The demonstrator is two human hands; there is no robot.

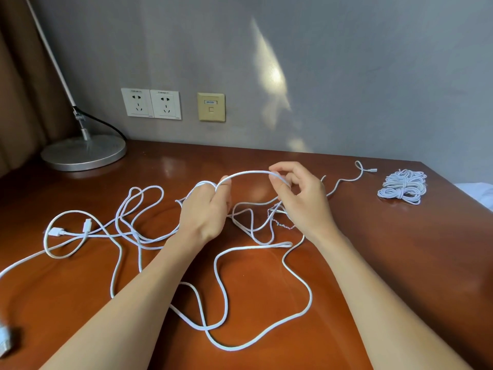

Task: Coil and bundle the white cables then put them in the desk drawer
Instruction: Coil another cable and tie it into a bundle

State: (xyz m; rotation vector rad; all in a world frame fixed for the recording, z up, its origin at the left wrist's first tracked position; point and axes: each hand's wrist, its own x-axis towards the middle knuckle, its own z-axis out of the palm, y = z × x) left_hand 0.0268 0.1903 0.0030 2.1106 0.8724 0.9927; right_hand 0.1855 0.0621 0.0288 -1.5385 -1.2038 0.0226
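Observation:
Loose white cables sprawl in tangled loops over the brown desk. My left hand is closed on a few turns of one cable at the desk's middle. My right hand pinches the same cable between thumb and fingers, and a short arc of it spans between both hands. A coiled, bundled white cable lies at the far right of the desk. Cable plugs rest at the left. No drawer shows in the view.
A lamp with a round metal base stands at the back left. Two wall sockets and a beige data port sit on the grey wall. A white plug lies at the desk's near left edge.

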